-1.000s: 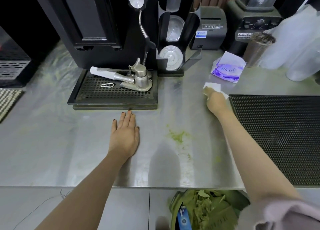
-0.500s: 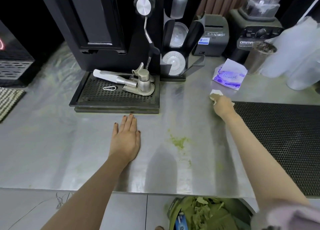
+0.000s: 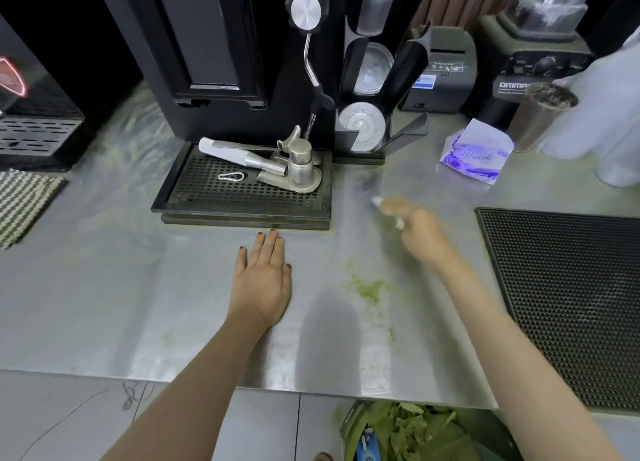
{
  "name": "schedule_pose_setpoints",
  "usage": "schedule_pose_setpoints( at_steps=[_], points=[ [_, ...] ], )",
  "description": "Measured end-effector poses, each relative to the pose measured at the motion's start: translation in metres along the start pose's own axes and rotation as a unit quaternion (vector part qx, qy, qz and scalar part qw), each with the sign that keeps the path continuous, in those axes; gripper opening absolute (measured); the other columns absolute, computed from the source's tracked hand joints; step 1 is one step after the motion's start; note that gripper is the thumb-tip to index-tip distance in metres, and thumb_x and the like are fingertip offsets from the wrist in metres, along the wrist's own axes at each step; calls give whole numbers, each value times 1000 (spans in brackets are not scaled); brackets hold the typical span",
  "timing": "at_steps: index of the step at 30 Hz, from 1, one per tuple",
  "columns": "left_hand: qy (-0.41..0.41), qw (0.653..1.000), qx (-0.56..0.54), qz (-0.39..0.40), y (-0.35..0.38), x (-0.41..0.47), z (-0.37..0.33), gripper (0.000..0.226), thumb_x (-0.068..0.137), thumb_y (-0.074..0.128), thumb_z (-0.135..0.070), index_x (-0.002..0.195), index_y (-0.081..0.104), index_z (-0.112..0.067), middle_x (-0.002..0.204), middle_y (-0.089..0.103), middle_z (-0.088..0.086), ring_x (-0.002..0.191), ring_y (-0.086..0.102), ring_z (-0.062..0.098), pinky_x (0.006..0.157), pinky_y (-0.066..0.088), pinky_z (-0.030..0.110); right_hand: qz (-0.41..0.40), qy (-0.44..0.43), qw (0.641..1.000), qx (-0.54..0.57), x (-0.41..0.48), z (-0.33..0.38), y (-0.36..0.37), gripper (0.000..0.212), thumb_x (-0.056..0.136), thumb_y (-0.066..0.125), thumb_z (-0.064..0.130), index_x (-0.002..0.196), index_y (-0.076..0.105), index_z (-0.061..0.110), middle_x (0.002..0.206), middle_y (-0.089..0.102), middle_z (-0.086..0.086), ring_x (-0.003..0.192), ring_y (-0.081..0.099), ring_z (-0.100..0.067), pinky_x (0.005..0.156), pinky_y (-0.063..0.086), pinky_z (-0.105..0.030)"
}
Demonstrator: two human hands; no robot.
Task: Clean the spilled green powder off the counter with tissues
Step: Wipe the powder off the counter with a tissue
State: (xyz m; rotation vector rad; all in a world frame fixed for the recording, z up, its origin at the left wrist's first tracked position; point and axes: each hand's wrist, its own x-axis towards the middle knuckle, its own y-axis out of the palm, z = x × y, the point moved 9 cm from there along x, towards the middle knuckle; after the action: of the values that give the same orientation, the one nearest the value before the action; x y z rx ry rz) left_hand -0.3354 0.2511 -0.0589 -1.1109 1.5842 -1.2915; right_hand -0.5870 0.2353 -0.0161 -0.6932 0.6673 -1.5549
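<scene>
A small patch of green powder [image 3: 369, 289] lies on the steel counter [image 3: 104, 304], with fainter specks trailing toward the front edge. My left hand [image 3: 261, 280] rests flat on the counter, fingers together, left of the powder. My right hand [image 3: 414, 228] is blurred and sits beyond and to the right of the powder, closed on a crumpled white tissue [image 3: 379, 202] that sticks out past the fingers. A purple and white tissue pack [image 3: 476, 154] lies at the back right.
A black drip tray [image 3: 242, 190] with metal tools sits under the coffee machine [image 3: 214, 51] behind my left hand. A black rubber mat [image 3: 571, 297] covers the right side. A lid holder [image 3: 370, 114], printer, blender and steel cup [image 3: 540, 115] line the back. A bin of green waste [image 3: 415, 433] stands below the counter edge.
My right hand has moved left and toward me with the tissue, away from the mat's corner and closer to the powder. My left hand has stayed flat in place.
</scene>
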Motion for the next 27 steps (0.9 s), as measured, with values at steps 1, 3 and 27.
schedule_pose_setpoints(
  at_steps=[1,3,27],
  points=[
    [0,1000,0,-2,0,0,0,68,85,-5,-39,147,10,-14,156,1,-1,143,-3,16,115,0,39,-44,57,997,-32,19,-25,-14,59,76,34,-22,126,53,4,139,47,-13,126,46,-28,107,26,-15],
    [2,1000,0,-3,0,0,-1,75,80,-11,-41,147,10,-15,156,1,-1,143,-3,16,115,0,39,-65,148,982,-93,48,-61,-20,53,84,35,-13,133,44,4,143,41,-16,130,40,-33,112,22,-32],
    [2,1000,-18,-8,-4,-2,-2,52,98,18,-28,147,10,-13,156,2,0,143,-3,16,116,0,39,16,-12,999,27,-4,11,-2,52,80,32,-23,123,53,-3,138,42,-10,134,34,-20,100,22,-4]
  ],
)
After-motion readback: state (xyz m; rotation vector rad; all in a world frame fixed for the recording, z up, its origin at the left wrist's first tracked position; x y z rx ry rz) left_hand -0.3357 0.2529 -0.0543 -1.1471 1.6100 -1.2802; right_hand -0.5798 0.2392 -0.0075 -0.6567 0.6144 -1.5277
